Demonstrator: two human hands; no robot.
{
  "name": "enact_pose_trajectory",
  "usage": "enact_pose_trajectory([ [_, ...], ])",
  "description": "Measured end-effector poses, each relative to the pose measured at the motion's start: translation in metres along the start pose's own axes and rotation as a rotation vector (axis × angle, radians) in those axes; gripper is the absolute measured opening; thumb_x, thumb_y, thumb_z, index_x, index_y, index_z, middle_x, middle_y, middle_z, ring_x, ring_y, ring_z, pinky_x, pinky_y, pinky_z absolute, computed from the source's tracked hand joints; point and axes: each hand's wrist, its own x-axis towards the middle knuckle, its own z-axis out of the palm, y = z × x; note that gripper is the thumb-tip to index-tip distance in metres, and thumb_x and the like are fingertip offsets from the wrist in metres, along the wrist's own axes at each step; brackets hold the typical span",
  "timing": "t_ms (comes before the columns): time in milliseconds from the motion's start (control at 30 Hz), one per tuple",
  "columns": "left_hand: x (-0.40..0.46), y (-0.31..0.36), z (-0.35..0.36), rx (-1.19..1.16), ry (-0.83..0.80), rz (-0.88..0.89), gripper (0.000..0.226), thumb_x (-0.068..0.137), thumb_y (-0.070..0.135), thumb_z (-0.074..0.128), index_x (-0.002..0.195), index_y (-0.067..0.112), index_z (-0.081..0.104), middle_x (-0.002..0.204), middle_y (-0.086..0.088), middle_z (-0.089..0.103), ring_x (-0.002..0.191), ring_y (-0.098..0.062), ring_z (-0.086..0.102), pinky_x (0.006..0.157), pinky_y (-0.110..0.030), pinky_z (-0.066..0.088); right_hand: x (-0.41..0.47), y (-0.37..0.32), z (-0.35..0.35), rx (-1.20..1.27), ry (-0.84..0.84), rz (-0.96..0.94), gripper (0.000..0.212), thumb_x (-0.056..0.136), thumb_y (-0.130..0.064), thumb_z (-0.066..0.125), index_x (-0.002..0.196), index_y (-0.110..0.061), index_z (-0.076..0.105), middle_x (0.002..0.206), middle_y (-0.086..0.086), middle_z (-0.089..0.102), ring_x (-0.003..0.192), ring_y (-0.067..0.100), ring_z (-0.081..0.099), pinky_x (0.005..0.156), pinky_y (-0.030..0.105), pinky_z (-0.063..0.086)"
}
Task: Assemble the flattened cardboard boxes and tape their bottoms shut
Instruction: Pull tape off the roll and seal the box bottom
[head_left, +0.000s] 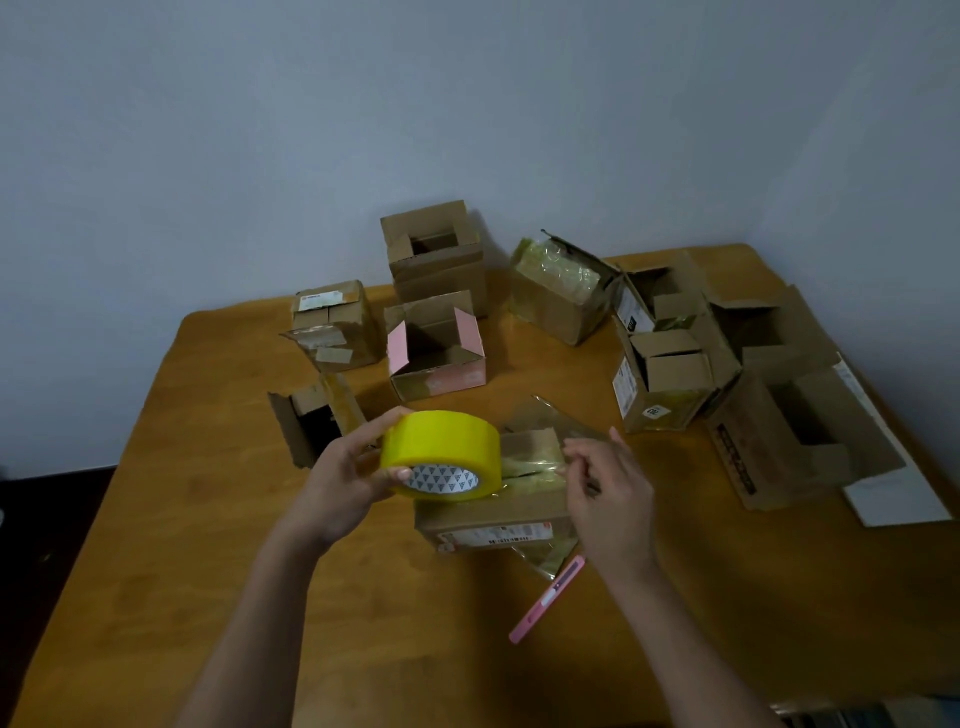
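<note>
Left hand (343, 478) held the yellow roll of packing tape (441, 454) in a firm grip over the brown cardboard box (493, 514) at bench (208, 519) centre, while the right hand (608, 488), at three o'clock, pinched the clear tape strip (540, 447).

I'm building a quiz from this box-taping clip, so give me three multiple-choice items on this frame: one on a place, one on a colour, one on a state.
1. Where does the pink utility knife lie?
A. On the table, near the right hand
B. Inside an open box
C. In the left hand

2. What colour is the tape roll?
A. Brown
B. Yellow
C. Blue

3. What is the left hand doing?
A. Resting flat on the table
B. Holding the tape roll
C. Folding a box flap

Answers: 1 A, the knife lies on the table below the right hand. 2 B, the roll is bright yellow. 3 B, its fingers wrap around the roll above the box.
</note>
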Motion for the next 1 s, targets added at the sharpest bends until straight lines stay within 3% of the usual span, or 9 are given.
enact_pose_trajectory([
  [100, 0.004, -0.006, 0.008, 0.035, -0.021, 0.002, 0.060, 0.081, 0.027, 0.074, 0.136, 0.035, 0.051, 0.138, 0.003, 0.050, 0.126, -0.019, 0.050, 0.083, -0.037, 0.057, 0.001, 0.006, -0.003, -0.086, -0.033, -0.063, 0.008, 0.080, -0.002, 0.066, 0.087, -0.006, 0.068, 0.077, 0.001, 0.069, 0.068, 0.009, 0.064, 0.108, 0.046, 0.039],
  [200, -0.001, -0.017, 0.018, 0.031, -0.006, -0.026, 0.056, 0.079, 0.028, 0.073, 0.130, 0.041, 0.053, 0.138, 0.007, 0.050, 0.128, -0.019, 0.049, 0.086, -0.038, 0.056, -0.009, 0.012, -0.001, -0.095, -0.293, -0.059, 0.026, 0.078, -0.009, 0.073, 0.104, -0.012, 0.068, 0.107, -0.003, 0.062, 0.098, 0.013, 0.064, 0.098, 0.035, 0.049],
  [267, -0.006, -0.024, 0.021, -0.001, -0.001, -0.030, 0.054, 0.079, 0.033, 0.077, 0.128, 0.043, 0.056, 0.134, 0.012, 0.054, 0.126, -0.018, 0.050, 0.090, -0.043, 0.055, -0.014, 0.016, -0.001, -0.044, -0.378, -0.010, 0.038, 0.075, -0.002, 0.078, 0.110, -0.013, 0.069, 0.115, -0.010, 0.049, 0.104, 0.003, 0.054, 0.088, 0.020, 0.053],
  [367, -0.007, -0.028, 0.021, -0.019, 0.005, -0.038, 0.056, 0.081, 0.030, 0.075, 0.132, 0.038, 0.054, 0.135, 0.008, 0.054, 0.127, -0.019, 0.050, 0.091, -0.045, 0.055, -0.014, 0.017, 0.002, 0.021, -0.358, 0.055, 0.038, 0.075, 0.007, 0.076, 0.109, -0.009, 0.071, 0.111, -0.012, 0.047, 0.098, -0.002, 0.050, 0.088, 0.012, 0.050],
  [533, 0.001, -0.026, 0.032, -0.027, 0.021, -0.048, 0.063, 0.084, 0.015, 0.069, 0.141, 0.025, 0.046, 0.143, 0.001, 0.047, 0.131, -0.020, 0.047, 0.091, -0.040, 0.055, -0.001, 0.009, 0.007, 0.071, -0.208, 0.320, 0.032, 0.076, 0.011, 0.073, 0.103, -0.007, 0.072, 0.110, -0.002, 0.046, 0.083, 0.000, 0.054, 0.082, -0.001, 0.041],
  [700, 0.010, -0.027, 0.056, -0.114, 0.013, -0.061, 0.062, 0.085, 0.012, 0.069, 0.141, 0.022, 0.046, 0.142, -0.002, 0.046, 0.129, -0.023, 0.047, 0.085, -0.034, 0.057, 0.003, 0.026, 0.002, 0.151, -0.076, 0.605, 0.033, 0.076, 0.010, 0.073, 0.101, -0.012, 0.069, 0.126, -0.001, 0.038, 0.083, 0.007, 0.060, 0.073, 0.000, 0.045],
  [800, 0.015, -0.027, 0.071, -0.091, 0.022, -0.043, 0.061, 0.085, 0.007, 0.068, 0.140, 0.023, 0.045, 0.140, 0.007, 0.046, 0.131, -0.020, 0.045, 0.095, -0.041, 0.054, -0.001, 0.036, -0.003, 0.202, -0.058, 0.686, 0.033, 0.075, 0.012, 0.072, 0.096, -0.013, 0.066, 0.131, -0.002, 0.035, 0.088, 0.010, 0.060, 0.076, 0.007, 0.051],
  [900, 0.020, -0.026, 0.079, -0.062, 0.017, -0.042, 0.064, 0.086, 0.007, 0.067, 0.143, 0.022, 0.042, 0.141, 0.007, 0.044, 0.132, -0.019, 0.043, 0.100, -0.047, 0.050, -0.001, 0.045, -0.007, 0.202, -0.073, 0.661, 0.037, 0.075, 0.008, 0.074, 0.093, -0.022, 0.065, 0.137, -0.004, 0.032, 0.106, 0.010, 0.055, 0.088, 0.022, 0.053],
  [1000, 0.021, -0.026, 0.079, -0.066, 0.024, -0.054, 0.063, 0.086, 0.006, 0.067, 0.142, 0.023, 0.043, 0.138, 0.012, 0.045, 0.131, -0.018, 0.043, 0.098, -0.044, 0.052, 0.007, 0.061, -0.016, 0.053, -0.198, 0.468, 0.044, 0.070, -0.003, 0.081, 0.101, -0.030, 0.068, 0.141, 0.000, 0.035, 0.120, 0.014, 0.038, 0.092, 0.021, 0.042],
])
